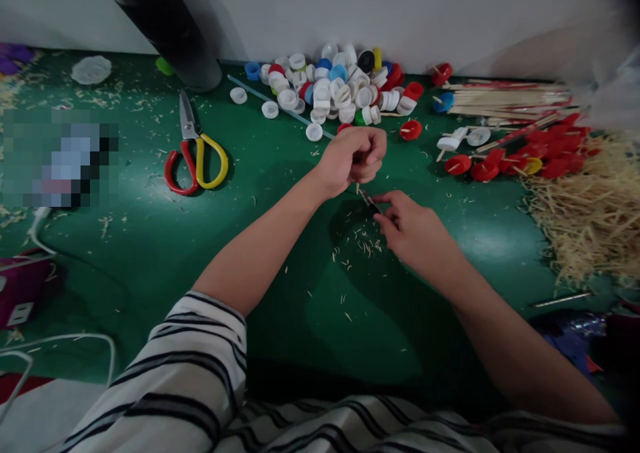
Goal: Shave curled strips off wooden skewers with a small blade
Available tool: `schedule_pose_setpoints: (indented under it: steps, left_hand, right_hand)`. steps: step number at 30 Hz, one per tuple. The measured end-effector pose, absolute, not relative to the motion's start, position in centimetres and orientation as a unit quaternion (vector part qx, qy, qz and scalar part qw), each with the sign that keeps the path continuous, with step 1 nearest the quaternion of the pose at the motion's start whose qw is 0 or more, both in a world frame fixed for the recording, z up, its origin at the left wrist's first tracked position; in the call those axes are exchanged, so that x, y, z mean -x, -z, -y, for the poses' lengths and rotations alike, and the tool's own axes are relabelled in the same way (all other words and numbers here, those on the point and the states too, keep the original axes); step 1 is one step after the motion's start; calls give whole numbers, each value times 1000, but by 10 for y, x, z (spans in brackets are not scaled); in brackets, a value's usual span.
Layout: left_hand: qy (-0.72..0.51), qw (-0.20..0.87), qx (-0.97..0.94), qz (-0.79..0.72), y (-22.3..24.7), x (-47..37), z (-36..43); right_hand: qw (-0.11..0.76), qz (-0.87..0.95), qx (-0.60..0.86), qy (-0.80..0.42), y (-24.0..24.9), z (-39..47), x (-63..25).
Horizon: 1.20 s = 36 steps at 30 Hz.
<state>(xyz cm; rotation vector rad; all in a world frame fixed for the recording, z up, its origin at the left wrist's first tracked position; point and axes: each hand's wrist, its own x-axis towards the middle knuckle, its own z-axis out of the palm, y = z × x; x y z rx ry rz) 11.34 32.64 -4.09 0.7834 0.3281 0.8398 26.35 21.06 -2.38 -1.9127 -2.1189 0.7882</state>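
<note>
Near the middle of the green table, my left hand (pixel 354 156) is closed around a thin wooden stick (pixel 357 188). Only the stick's short lower end shows below the fingers; the rest is hidden in the hand. My right hand (pixel 413 229) pinches a small dark-handled knife (pixel 371 205), its blade up close to the stick's end. I cannot tell whether the blade touches the wood. Thin curled wood shavings (pixel 367 245) lie on the table below both hands.
Many bottle caps (pixel 330 89) are heaped at the back. Scissors (pixel 193 149) with red and yellow handles lie left. Right are wooden sticks (pixel 510 99), red caps on sticks (pixel 545 149) and a straw-like pile (pixel 595 206). A dark bottle (pixel 165 33) stands at back left.
</note>
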Motion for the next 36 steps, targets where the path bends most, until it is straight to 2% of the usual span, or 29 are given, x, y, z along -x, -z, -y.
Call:
schedule_pose_setpoints:
  steps: [8,14,22,36]
  left_hand:
    - [-401,830,-352,-163,43,-115,-326]
    - [-395,820,-380,-164,44,-115,-324]
    - [-396,802,-425,-138,49,-115,-317]
    - [-399,787,-447,-145,49,-115,-314]
  right_hand:
    - [182,690,626,-315,41,-212,-259]
    - [162,704,613,-320,41,-199,-255]
    - [114,735,617,-258,35,-198,-243]
    - [94,738,622,-243,35,-189,-234]
